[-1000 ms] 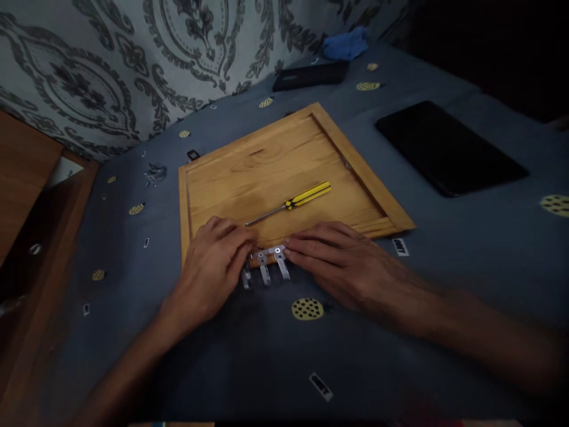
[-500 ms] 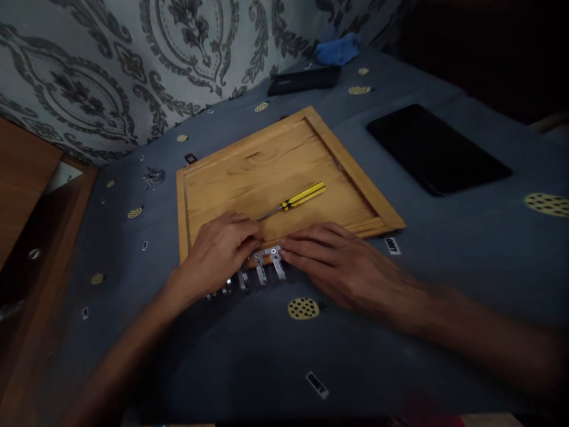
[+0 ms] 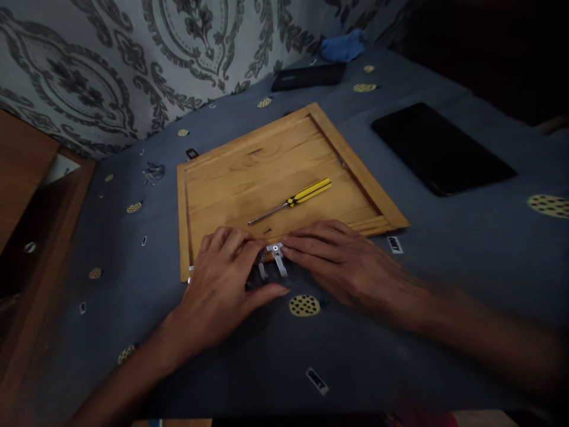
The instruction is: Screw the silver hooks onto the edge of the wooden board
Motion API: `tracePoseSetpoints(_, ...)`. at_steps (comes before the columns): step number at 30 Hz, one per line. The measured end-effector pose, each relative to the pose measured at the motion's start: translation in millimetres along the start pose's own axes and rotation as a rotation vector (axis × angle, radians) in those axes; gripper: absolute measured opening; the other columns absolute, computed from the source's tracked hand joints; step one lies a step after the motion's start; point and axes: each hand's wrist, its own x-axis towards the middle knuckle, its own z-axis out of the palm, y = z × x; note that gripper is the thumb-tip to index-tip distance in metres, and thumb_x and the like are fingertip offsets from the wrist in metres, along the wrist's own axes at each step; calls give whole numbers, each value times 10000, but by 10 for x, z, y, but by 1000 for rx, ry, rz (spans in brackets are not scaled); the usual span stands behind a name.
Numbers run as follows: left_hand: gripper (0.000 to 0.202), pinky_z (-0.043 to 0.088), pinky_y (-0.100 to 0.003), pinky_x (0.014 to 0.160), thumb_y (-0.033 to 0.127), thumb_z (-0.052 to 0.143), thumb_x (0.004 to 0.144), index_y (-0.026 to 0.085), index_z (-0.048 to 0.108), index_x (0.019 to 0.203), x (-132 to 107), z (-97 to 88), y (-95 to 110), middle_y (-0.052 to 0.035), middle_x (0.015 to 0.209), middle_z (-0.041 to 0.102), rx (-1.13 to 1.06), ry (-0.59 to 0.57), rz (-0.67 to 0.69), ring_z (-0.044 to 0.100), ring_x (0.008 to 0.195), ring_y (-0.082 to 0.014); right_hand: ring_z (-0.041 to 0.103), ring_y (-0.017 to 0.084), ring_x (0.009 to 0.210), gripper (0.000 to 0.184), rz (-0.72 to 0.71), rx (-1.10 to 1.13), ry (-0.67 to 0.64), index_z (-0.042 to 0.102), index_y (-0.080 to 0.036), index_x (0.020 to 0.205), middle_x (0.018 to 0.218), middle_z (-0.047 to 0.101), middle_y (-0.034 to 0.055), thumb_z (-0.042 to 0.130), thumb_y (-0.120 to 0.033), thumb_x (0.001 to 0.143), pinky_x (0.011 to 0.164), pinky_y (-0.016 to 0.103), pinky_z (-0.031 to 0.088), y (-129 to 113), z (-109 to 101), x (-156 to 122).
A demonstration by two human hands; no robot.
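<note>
A framed wooden board [image 3: 249, 172] lies at a slant on the cloth, with metal hooks [image 3: 278, 261] along its near edge. One hook plate shows a cross-head screw; other hooks are partly covered by my left hand [image 3: 220, 281]. That hand rests over the hooks, thumb stretched out and apart from its bent fingers. My right hand [image 3: 351, 267] lies flat on the same edge, fingers extended, fingertips touching the hook plate; its thumb is hidden. On the board are a yellow-handled screwdriver [image 3: 309, 192] and a small loose screw [image 3: 267, 230].
A black tablet-like slab [image 3: 444, 148] lies to the right. Behind the board are a dark flat case [image 3: 309, 77] and a blue cloth [image 3: 343, 46]. Small metal pieces [image 3: 153, 171] sit to the left, near an opened wooden drawer [image 3: 57, 237]. A patterned wall rises behind.
My left hand has shifted down over the hooks and its thumb has opened outward. The small screw and the screwdriver's tip now show. My right hand stays nearly still.
</note>
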Motion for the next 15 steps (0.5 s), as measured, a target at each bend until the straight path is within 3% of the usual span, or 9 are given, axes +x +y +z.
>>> tracePoseSetpoints(4, 463, 446, -485, 884, 519, 734, 815, 172, 645, 1108, 6, 67, 29, -72, 1056, 656, 70, 56, -2, 547, 1008, -294, 641, 236, 1087, 301, 5, -5, -10, 605, -126, 1227, 1165, 737, 99, 486, -79, 954, 881, 441, 570, -5, -11, -7)
tracePoseSetpoints(12, 396, 436, -461, 856, 502, 712, 848, 174, 663, 1065, 0, 117, 61, -58, 1005, 671, 81, 97, 9, 553, 974, -276, 645, 249, 1081, 267, 2, -20, -13, 618, -83, 1186, 1150, 742, 112, 487, -74, 953, 893, 431, 566, -9, -16, 9)
tracePoseSetpoints(15, 389, 434, -460, 855, 502, 703, 854, 171, 672, 1055, -2, 132, 71, -53, 984, 670, 84, 97, -5, 547, 968, -276, 663, 240, 1067, 274, 20, 30, -27, 636, -125, 1182, 1149, 747, 93, 486, -84, 955, 896, 434, 570, 6, -53, 15)
